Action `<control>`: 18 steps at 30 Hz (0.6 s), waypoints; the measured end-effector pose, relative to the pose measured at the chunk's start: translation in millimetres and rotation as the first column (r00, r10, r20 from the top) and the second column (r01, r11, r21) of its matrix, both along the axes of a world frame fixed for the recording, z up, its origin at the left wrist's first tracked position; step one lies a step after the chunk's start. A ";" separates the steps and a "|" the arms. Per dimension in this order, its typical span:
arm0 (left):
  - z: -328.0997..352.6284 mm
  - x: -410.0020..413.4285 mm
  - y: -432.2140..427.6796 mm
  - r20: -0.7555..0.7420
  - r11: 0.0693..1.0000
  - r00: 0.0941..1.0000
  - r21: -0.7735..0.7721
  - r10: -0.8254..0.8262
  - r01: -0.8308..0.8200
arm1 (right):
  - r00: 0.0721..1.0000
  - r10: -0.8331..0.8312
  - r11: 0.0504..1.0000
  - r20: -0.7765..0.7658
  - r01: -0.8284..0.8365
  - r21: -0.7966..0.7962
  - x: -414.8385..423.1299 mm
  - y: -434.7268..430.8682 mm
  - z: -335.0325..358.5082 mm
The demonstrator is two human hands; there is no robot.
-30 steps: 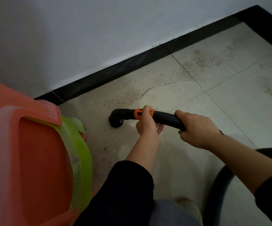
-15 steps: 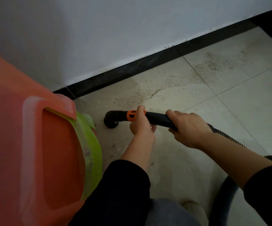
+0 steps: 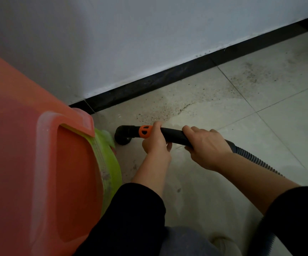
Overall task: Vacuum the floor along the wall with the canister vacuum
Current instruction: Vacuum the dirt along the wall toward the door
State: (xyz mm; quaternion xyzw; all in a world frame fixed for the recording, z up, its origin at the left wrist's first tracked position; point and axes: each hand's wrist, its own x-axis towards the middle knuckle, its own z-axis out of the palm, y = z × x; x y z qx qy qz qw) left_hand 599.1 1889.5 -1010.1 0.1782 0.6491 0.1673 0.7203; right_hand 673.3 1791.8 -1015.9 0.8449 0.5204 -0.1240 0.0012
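Observation:
A black vacuum wand (image 3: 173, 133) with an orange collar (image 3: 145, 131) lies low over the pale tiled floor (image 3: 271, 130). Its black elbow nozzle (image 3: 122, 135) points down onto the tile, close to the orange and green containers. My left hand (image 3: 156, 143) grips the wand just behind the orange collar. My right hand (image 3: 206, 147) grips it further back, where the ribbed hose (image 3: 255, 159) begins. Dark grit (image 3: 168, 112) is scattered on the tile between the nozzle and the black skirting (image 3: 168, 80) under the white wall (image 3: 149, 34).
A large orange plastic container (image 3: 29, 154) fills the left, with a green one (image 3: 112, 167) nested under its rim, right beside the nozzle. More grit (image 3: 249, 76) lies on the tile further right along the skirting. A loop of hose (image 3: 264, 242) and a shoe (image 3: 225, 244) sit at the bottom.
The nozzle has slid left along the floor, from open tile to just beside the green container. Both hands kept their grip on the wand.

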 end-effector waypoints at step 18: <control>-9.3 4.6 15.1 -0.038 0.998 0.999 0.058 0.016 -0.014 | 0.999 -0.042 0.999 -0.026 0.042 0.019 -1.1 18.5 -5.9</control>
